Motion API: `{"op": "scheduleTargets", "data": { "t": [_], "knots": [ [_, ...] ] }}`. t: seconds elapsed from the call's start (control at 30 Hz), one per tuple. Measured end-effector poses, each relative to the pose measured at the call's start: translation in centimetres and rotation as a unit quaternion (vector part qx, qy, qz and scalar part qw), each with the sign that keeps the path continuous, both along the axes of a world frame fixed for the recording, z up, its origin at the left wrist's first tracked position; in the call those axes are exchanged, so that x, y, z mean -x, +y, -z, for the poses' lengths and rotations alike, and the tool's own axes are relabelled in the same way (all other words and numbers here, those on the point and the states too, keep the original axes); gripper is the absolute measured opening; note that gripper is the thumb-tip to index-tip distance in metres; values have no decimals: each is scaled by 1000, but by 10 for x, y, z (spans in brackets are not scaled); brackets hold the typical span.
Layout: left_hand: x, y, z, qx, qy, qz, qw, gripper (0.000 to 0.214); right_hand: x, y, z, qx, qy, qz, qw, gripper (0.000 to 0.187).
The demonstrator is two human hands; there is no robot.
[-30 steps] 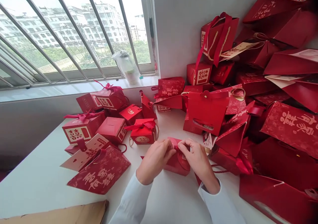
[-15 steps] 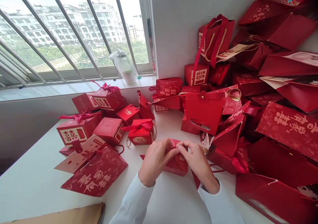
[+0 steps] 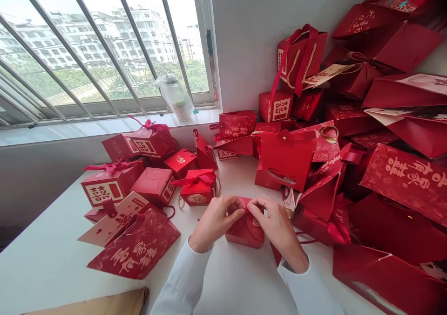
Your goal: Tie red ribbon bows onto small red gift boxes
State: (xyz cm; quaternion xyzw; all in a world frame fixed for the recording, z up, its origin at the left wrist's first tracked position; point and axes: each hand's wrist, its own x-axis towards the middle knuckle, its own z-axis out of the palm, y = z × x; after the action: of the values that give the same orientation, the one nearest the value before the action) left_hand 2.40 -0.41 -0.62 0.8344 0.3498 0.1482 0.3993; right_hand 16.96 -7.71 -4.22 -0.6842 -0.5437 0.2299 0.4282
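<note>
A small red paper gift box point(image 3: 244, 233) lies on the white table under both my hands. My left hand point(image 3: 216, 222) pinches its top from the left, and my right hand point(image 3: 277, 229) pinches it from the right. Their fingertips meet over a thin red ribbon point(image 3: 244, 204) at the box's top, partly hidden by my fingers. A rounded red flap point(image 3: 254, 226) shows beside my right hand. Just beyond my left hand stands a red box with a bow and round gold emblem point(image 3: 198, 188).
Several tied red boxes and flat printed red cards crowd the white table point(image 3: 45, 268) to the left. Red paper bags point(image 3: 401, 180) are heaped against the wall on the right. A barred window point(image 3: 104, 49) and plastic bag point(image 3: 174, 97) are behind; brown paper point(image 3: 94, 303) lies at the near edge.
My left hand has drawn slightly left and back, showing more of the box's top and side. My right hand stays at the box, and the view has shifted slightly.
</note>
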Motion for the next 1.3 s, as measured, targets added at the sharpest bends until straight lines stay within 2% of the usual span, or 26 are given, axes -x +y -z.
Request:
{"op": "scheduleTargets", "data": {
  "t": [0.17, 0.37, 0.57, 0.7, 0.8, 1.0, 1.17, 1.3],
  "knots": [
    [1, 1, 0, 9, -2, 0, 1000, 17, -15, -9, -5, 0, -1, -20, 1000, 15],
    [1, 1, 0, -6, 1, 8, 1000, 17, -14, -10, -7, 2, -48, -57, 997, 8],
    [2, -1, 3, -10, 4, 11, 1000, 13, -11, -8, -2, 18, -58, -20, 998, 17],
    [2, -1, 1, -4, 10, 9, 1000, 11, -8, -8, 1, 23, -90, -43, 995, 11],
    [2, 0, -1, -1, 11, 11, 1000, 10, -6, -7, 2, 26, -94, -51, 994, 14],
    [4, -1, -4, 3, 15, 15, 1000, 10, -5, -4, -4, 14, -54, -30, 998, 14],
    [5, -3, -4, -7, 31, 0, 999, 9, -6, -5, -5, 29, 9, -26, 999, 8],
    [8, -4, -4, 7, 32, 2, 999, 5, -9, -4, -2, 57, 27, -12, 998, 14]
  ]
}}
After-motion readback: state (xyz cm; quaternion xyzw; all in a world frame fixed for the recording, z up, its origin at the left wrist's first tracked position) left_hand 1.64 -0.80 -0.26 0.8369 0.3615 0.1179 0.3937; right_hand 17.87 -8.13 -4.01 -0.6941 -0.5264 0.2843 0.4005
